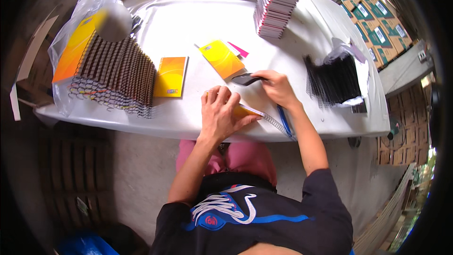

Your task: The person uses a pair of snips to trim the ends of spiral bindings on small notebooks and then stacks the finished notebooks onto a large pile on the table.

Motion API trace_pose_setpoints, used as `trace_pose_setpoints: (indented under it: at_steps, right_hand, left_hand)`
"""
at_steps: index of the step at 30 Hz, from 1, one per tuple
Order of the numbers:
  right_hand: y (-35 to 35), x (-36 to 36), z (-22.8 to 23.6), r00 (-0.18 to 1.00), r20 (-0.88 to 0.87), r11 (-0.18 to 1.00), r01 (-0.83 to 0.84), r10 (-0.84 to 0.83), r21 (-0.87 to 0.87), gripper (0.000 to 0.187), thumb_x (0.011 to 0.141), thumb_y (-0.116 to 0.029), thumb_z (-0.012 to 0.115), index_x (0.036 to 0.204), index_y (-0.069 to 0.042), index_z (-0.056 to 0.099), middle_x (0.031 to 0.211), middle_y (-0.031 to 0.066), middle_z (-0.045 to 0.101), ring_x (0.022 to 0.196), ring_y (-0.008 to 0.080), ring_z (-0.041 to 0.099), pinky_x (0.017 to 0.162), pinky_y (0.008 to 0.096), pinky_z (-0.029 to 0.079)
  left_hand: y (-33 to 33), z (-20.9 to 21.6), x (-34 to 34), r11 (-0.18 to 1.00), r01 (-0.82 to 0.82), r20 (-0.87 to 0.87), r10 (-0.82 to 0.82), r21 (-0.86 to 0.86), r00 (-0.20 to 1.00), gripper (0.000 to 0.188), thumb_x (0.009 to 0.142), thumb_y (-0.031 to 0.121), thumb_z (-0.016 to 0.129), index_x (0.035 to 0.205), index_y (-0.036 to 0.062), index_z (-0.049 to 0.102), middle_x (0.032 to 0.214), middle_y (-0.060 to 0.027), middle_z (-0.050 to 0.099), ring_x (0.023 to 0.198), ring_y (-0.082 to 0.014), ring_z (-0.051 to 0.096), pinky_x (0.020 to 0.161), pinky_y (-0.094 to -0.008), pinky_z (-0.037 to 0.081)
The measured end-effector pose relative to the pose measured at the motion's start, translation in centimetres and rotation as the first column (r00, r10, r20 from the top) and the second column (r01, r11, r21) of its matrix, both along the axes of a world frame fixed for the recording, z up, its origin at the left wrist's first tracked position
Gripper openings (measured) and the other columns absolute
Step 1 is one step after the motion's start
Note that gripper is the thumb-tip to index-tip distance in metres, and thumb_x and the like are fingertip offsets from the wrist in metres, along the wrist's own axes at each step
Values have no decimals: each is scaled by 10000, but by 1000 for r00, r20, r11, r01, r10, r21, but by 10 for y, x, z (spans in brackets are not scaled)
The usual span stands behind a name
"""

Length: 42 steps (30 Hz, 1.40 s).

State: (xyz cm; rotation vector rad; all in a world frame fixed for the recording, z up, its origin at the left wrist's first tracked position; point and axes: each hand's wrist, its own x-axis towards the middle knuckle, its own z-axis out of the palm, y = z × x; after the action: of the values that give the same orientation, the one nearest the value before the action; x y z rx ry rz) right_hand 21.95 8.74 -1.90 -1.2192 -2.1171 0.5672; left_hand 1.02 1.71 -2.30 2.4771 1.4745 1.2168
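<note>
Near the front edge of the table, my left hand [220, 113] is curled over a small orange notebook [250, 109], its thumb along the edge. From the notebook's right end a loose wire spiral [274, 123] sticks out toward the table edge. My right hand [279, 89] is closed on a dark, flat, black piece [246, 80] whose exact kind I cannot make out. Below that hand lies a blue-handled tool [284, 121], partly hidden. Just beyond my hands rests a yellow-orange notebook [221, 59], with a pink piece [239, 49] beside it.
Tall stacks of spiral notebooks [115, 73] stand at left, next to a single orange notebook [171, 77]. A bundle of black spirals [331, 80] lies at right. More stacked notebooks [279, 2] rise at the back. Cartons [377, 21] are piled beyond the white table [188, 123].
</note>
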Motion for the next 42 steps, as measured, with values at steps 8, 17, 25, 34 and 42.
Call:
trace_pose_setpoints:
  at_steps: [8,17,25,34,42]
  right_hand:
    - [-52,19,3,876,-480,914,-238,55,-329,229,650,119,653,856,28,694,943,174,674,892,241,649,836,349,510]
    - [-44,22,19,848,-517,944,-256,115,-209,220,648,64,658,854,6,711,872,159,682,836,207,655,784,304,508]
    - [-52,2,16,679,-733,876,-369,27,-309,220,662,72,605,844,7,710,849,122,690,794,173,649,751,267,500]
    - [-50,3,20,535,-786,819,-570,311,-64,312,641,130,563,866,-21,718,868,119,674,798,184,634,753,259,485]
    - [-46,-12,28,615,-717,832,-547,328,-88,348,628,156,545,878,-16,715,900,119,680,834,175,642,787,268,494]
  left_hand:
    - [0,-6,-2,996,45,71,-39,-79,997,549,559,532,757,820,86,568,966,-87,450,1014,-274,413,937,-474,289]
    - [2,-3,1,1000,15,194,-11,-22,981,624,446,560,816,713,71,536,1122,-135,414,1025,-293,372,853,-421,363]
    - [12,-12,-4,987,130,429,-78,-93,900,641,411,422,887,818,81,528,1109,-145,354,998,-306,396,789,-425,442]
    - [19,-27,-7,969,225,475,-150,-105,867,658,397,344,906,818,67,482,1029,-134,330,984,-287,378,744,-402,423]
    - [19,-25,-9,962,248,548,-147,-115,823,764,377,355,917,876,63,418,1013,-104,324,938,-224,400,771,-364,421]
